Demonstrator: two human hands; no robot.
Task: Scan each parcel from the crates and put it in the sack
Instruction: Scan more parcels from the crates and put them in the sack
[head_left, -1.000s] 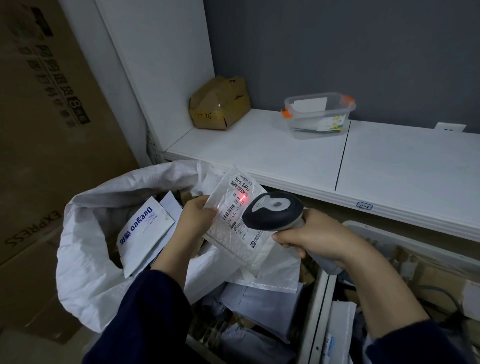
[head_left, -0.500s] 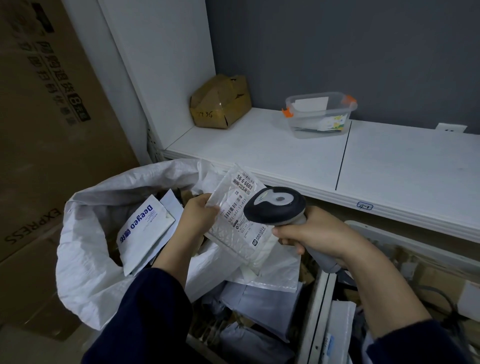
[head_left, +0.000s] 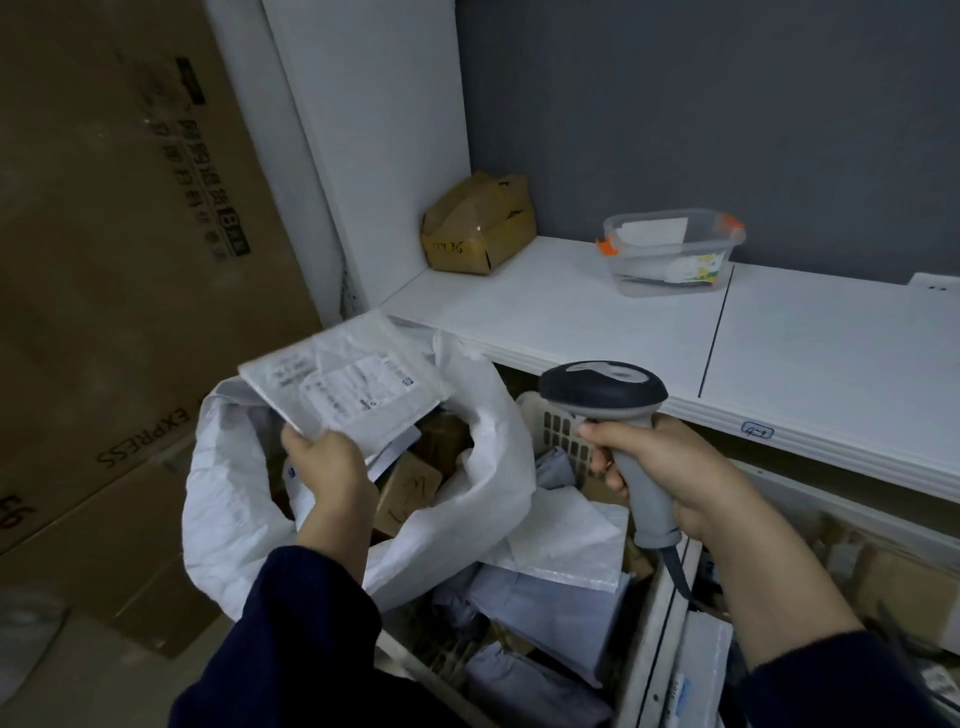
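My left hand pinches the near edge of a flat white bubble-mailer parcel with a printed label, holding it over the open mouth of the white woven sack. Inside the sack lie brown boxes and other parcels. My right hand grips the grey handle of a barcode scanner, held to the right of the sack, apart from the parcel. Below, a white crate holds several grey and white mailer parcels.
A white shelf runs behind, carrying a taped cardboard box and a clear plastic tub. Large cardboard cartons stand at the left. A second crate with boxes sits under the shelf at the right.
My left hand has swung the parcel left, away from the scanner, to above the sack's mouth. The scanner has pulled back to the right, and its red light no longer falls on the label.
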